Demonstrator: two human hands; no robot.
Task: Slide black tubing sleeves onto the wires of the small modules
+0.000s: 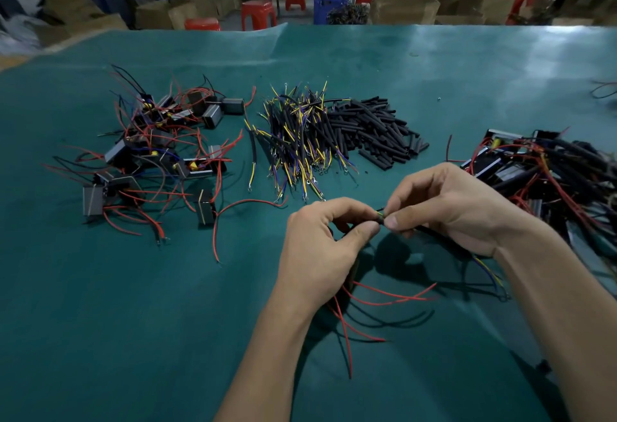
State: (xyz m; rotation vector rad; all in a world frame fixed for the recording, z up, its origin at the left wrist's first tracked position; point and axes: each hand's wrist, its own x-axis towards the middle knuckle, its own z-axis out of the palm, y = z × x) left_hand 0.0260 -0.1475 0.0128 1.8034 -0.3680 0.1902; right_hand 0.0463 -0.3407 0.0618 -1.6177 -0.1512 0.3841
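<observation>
We're mid-threading: left hand pinches the module's wire ends, right hand pinches a black sleeve at the join, just above the surface. Next, we reckon: push sleeve along w/o splaying strands. Module itself hidden under left hand. No containers near; spare sleeves lie piled loose.

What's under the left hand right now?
Red wires fan out from beneath the left hand over the green mat; a dark object there is mostly covered, so unidentifiable.
</observation>
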